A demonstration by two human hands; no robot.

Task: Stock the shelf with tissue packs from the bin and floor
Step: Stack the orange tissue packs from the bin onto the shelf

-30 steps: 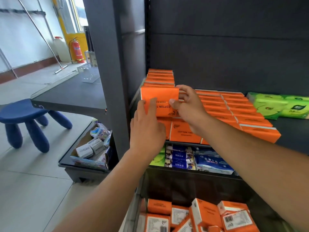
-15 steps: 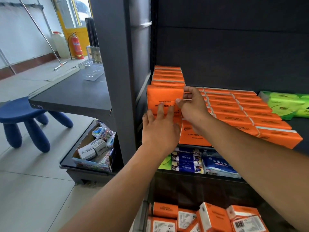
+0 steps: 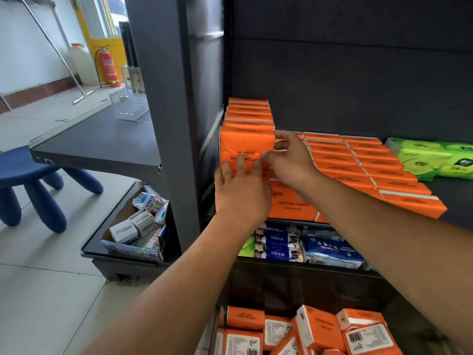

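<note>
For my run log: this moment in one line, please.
action: placing orange tissue pack | left hand: presses front | right hand: pinches right edge | bin packs: remaining

An orange soft tissue pack (image 3: 245, 147), wrapped in smooth, faintly glossy plastic film, is pinched by the right hand (image 3: 289, 160). Right of the grip, lime-green film-wrapped packs (image 3: 432, 157) shine brighter on a matt dark grey metal shelf (image 3: 458, 201); far left, a blue plastic stool (image 3: 23, 167) looks smooth and dull.

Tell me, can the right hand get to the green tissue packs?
Probably yes, once it lets go. The right hand grips the orange pack now, but the green packs lie on the same shelf, with only low orange rows between.
</note>
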